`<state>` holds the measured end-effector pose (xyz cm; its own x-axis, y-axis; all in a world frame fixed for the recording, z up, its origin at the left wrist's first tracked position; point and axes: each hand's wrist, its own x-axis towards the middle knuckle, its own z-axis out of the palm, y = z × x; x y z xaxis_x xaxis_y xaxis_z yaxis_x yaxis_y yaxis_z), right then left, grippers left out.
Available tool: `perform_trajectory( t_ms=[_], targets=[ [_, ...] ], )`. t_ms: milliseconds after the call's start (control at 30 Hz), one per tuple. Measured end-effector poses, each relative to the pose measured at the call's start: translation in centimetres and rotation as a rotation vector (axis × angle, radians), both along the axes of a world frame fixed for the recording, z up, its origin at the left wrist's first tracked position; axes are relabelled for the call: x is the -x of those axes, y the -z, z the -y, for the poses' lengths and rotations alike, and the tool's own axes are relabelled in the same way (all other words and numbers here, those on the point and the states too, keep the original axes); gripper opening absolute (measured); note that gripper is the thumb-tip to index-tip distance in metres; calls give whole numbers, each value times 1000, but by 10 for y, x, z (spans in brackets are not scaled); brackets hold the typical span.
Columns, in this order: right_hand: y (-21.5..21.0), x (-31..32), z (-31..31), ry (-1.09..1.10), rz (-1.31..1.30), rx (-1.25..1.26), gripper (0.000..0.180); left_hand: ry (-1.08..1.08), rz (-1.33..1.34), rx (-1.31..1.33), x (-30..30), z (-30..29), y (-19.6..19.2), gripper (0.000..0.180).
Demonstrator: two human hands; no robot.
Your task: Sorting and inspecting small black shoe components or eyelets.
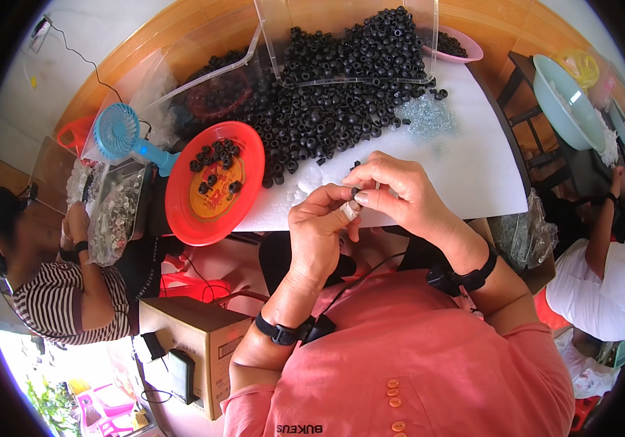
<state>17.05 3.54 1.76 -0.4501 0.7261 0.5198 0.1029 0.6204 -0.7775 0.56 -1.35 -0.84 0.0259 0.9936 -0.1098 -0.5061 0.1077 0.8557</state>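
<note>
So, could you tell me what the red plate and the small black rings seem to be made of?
The red plate looks like glossy moulded plastic, with a shine along its rim. The black rings look like matt rubber or plastic, dull and without glare, though that stays uncertain.

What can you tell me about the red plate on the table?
The red plate is round and shiny, and looks like plastic. Its wide rim is bright red and its flat middle is orange-yellow with a darker pattern. It lies flat at the left edge of the white table, partly hanging over it. A handful of small black rings lie loose in it. The big heap of black rings reaches its right rim. A blue hand fan lies just to its left. No hand touches it.
</note>
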Motion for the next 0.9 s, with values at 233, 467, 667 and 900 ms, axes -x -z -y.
perform_trajectory(
  t_ms=[233, 467, 667, 900],
  targets=[
    [-5, -6, -2, -39, 38, -28, 10, 35, 8, 5, 2, 0, 2, 13],
    [3, -5, 7, -42, -224, 551, 10, 10, 30, 30, 0, 0, -4, 14],
    [3, 3, 14, -35, -290, 572, 7, 18, -14, 20, 2, -1, -1, 15],
    [17, 5, 16, 89, -193, 313, 6, 16, 25, 29, 2, -2, -1, 14]
  ],
)
